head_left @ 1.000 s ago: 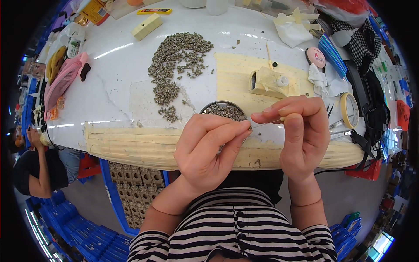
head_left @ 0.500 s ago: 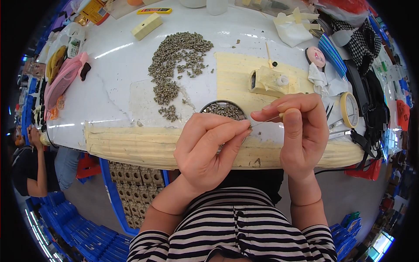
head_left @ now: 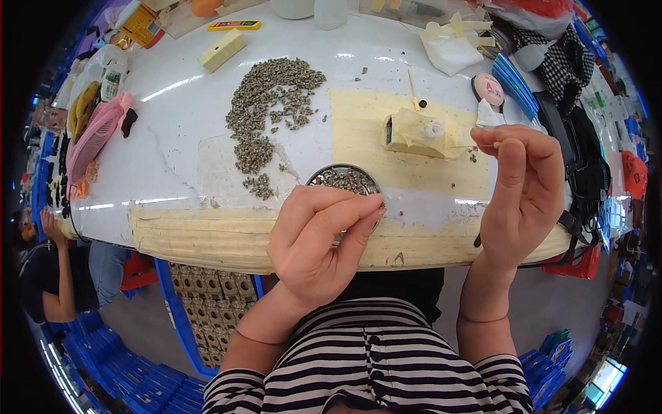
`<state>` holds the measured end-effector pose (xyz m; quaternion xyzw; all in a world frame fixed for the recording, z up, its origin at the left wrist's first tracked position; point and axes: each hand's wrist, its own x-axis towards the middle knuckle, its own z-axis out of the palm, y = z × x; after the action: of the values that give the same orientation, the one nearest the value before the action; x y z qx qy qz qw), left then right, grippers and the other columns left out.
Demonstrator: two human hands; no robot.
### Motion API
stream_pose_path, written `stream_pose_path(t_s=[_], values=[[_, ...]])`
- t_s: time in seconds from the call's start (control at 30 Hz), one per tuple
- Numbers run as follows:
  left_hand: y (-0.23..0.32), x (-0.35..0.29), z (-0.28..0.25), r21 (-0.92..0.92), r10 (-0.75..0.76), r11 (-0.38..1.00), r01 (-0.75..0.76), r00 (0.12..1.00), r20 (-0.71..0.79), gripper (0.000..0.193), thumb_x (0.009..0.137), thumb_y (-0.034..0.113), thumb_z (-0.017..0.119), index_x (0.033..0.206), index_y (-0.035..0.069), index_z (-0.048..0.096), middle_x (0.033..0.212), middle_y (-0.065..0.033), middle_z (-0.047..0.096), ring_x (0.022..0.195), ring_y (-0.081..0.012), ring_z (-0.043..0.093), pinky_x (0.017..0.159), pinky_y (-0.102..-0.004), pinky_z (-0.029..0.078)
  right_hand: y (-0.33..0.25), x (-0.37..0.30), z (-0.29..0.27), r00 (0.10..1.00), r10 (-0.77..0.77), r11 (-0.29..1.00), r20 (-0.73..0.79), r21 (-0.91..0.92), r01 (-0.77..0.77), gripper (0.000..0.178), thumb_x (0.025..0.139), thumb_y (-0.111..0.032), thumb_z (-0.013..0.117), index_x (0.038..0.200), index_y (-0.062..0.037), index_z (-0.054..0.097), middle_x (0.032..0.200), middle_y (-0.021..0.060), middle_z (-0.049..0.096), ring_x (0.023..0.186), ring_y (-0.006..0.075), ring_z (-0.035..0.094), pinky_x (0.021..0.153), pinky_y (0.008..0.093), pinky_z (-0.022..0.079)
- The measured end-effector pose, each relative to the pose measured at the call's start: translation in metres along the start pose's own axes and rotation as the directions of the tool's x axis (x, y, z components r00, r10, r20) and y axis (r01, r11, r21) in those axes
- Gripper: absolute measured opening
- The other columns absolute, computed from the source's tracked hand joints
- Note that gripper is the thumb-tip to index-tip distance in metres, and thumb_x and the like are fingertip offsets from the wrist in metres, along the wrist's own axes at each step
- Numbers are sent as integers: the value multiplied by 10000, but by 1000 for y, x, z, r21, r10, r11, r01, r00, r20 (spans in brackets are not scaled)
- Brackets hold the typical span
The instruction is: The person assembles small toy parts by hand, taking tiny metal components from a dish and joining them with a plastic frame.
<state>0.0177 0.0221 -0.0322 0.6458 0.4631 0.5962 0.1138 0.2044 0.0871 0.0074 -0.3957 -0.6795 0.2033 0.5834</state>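
Presently, L grip (head_left: 314,241) pinches tiny part (head_left: 383,205) at fingertips, prob. to steady it; R grip (head_left: 520,193) pinches thin tool (head_left: 496,145), apart from L grip; dish (head_left: 345,165) just beyond L grip, prob. for reach.

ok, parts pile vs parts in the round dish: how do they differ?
Containment: the pile lies loose on the white tabletop; the dish parts sit inside the round dish.
Extent: the pile spreads wider than the visible dish parts.
View: the pile is unobstructed; the left hand partly hides the dish parts.
Both: small, metallic-looking pieces.
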Motion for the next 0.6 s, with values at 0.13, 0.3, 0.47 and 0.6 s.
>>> stream_pose_path(t_s=[0.13, 0.3, 0.47, 0.6], values=[[0, -3, 1, 2, -13, 1000, 13, 1000, -17, 255, 706, -74, 792, 941, -2, 723, 830, -78, 653, 699, -184, 595, 587, -270, 468, 12, 13, 2, 980, -194, 940, 35, -281, 196, 70, 886, -28, 692, 876, 7, 632, 825, 60, 649, 712, 145, 595, 674, 251, 488], [0, -1, 2, 4, -11, 1000, 12, 1000, -27, 250, 710, -78, 788, 939, -2, 725, 838, -79, 645, 704, -181, 595, 588, -265, 471, 13, 13, 4, 970, -165, 879, 178, -421, 226, 96, 834, -27, 722, 898, -1, 655, 824, 74, 642, 751, 210, 591, 688, 308, 476], [-1, -3, -1, 15, -7, 1000, 7, 1000, -30, 227, 734, -82, 772, 941, -8, 714, 854, -86, 641, 735, -179, 597, 610, -258, 473, 1, 3, 10, 973, -194, 870, 123, -436, 229, 164, 826, -54, 733, 979, -15, 690, 893, 90, 651, 788, 246, 577, 711, 326, 460], [0, -3, -4, 2, 16, 1000, -16, 1000, 2, 200, 772, -83, 746, 952, -11, 695, 876, -96, 637, 774, -179, 593, 654, -255, 475, -20, -14, 10, 946, -20, 982, 324, -174, 81, 117, 850, -73, 713, 945, -7, 697, 850, 79, 649, 762, 222, 567, 678, 311, 445]])
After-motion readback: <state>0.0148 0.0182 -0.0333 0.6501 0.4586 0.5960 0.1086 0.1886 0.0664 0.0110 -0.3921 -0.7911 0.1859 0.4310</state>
